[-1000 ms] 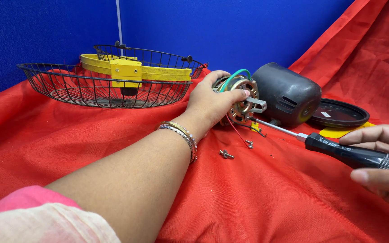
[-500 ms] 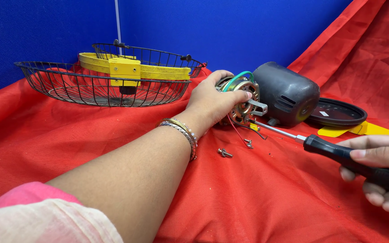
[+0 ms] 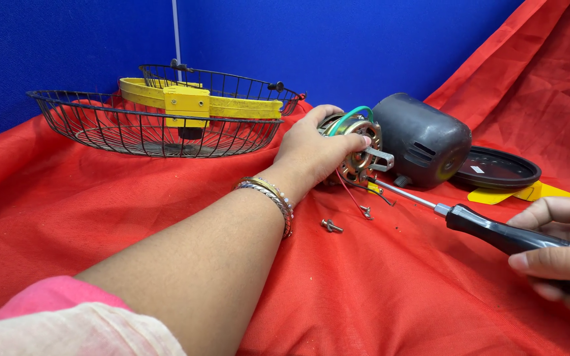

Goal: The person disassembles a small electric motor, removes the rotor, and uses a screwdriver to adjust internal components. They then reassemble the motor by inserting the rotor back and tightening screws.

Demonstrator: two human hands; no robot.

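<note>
- Left hand (image 3: 315,148): fingers curled around motor (image 3: 357,148), gripping it on red cloth (image 3: 397,290), beside grey housing (image 3: 423,142).
- Right hand (image 3: 562,254): fingers closed on screwdriver (image 3: 496,232) handle, tip reaching under motor.
- Loose screw (image 3: 331,227) near wrist.
- Wire guard (image 3: 153,118) behind, well apart.

Two wire guards (image 3: 153,125), one motor (image 3: 354,148), one screwdriver (image 3: 496,234), two loose screws (image 3: 331,227).
</note>
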